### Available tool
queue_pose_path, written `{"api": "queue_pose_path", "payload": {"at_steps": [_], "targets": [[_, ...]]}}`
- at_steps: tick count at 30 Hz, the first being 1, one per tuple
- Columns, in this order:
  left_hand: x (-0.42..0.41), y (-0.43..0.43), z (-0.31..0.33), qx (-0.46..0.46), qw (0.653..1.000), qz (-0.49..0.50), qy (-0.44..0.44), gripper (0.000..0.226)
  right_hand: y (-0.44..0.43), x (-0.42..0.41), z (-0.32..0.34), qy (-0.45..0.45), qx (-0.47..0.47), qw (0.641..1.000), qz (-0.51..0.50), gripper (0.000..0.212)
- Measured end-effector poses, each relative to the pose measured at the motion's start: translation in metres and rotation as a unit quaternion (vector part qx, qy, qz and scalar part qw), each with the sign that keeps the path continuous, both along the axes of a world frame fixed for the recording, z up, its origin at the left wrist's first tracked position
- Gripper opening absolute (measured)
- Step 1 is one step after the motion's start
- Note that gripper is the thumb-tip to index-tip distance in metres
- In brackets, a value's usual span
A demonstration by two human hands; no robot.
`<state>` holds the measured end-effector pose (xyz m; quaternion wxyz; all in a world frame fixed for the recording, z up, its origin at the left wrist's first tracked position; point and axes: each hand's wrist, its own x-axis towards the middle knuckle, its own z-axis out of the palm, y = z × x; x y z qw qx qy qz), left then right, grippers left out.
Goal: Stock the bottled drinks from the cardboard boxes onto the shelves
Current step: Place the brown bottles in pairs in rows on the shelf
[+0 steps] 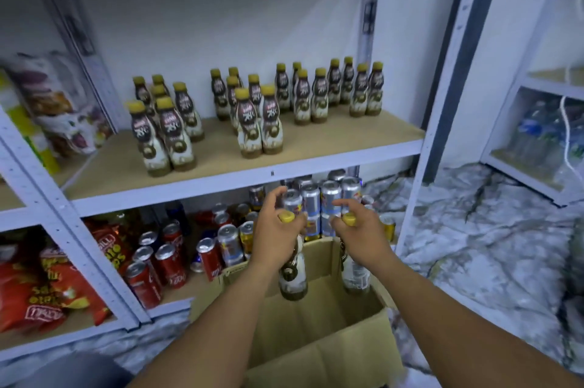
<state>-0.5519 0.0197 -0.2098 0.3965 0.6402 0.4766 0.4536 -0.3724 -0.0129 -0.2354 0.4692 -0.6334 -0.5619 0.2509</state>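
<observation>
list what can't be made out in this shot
Head view: label text on the left-hand bottle and right-hand bottle is blurred; left hand and right hand cover the necks.
Cardboard box, near end: cut off by the bottom edge, arms across it.
Snack bags, far left: too blurred to read.

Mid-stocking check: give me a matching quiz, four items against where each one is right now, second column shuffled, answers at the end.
Items
1. bottle held by the left hand
2. standing yellow-capped bottles
3. red cans
4. water bottles

Places
A. lower shelf
B. above the open cardboard box
C. separate rack at far right
D. upper shelf

Pairs: 1-B, 2-D, 3-A, 4-C.
</observation>
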Motion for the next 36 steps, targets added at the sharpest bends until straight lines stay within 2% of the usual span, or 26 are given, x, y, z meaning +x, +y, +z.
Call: {"api": "queue_pose_path", "payload": {"at_steps": [7, 12, 15, 26, 36], "targets": [[0.017, -0.008, 0.085, 0.068, 0.998, 0.003, 0.004, 0.037, -0.016, 0.007, 0.083, 0.020, 0.079, 0.995, -0.049, 0.021], [0.035, 0.003, 0.131, 0.119, 0.993, 0.011, 0.001, 0.009, -0.003, 0.017, 0.127, 0.029, 0.119, 0.991, -0.055, 0.016], [0.047, 0.018, 0.149, 0.147, 0.989, 0.026, 0.019, 0.017, 0.013, 0.023, 0.148, 0.027, 0.135, 0.989, -0.057, 0.014], [0.087, 0.116, 0.171, 0.170, 0.984, 0.041, 0.024, 0.007, 0.118, 0.064, 0.183, 0.029, 0.161, 0.985, -0.053, 0.009], [0.121, 0.196, 0.147, 0.186, 0.981, 0.058, 0.004, 0.010, 0.212, 0.097, 0.164, 0.027, 0.190, 0.981, -0.041, 0.009]]}}
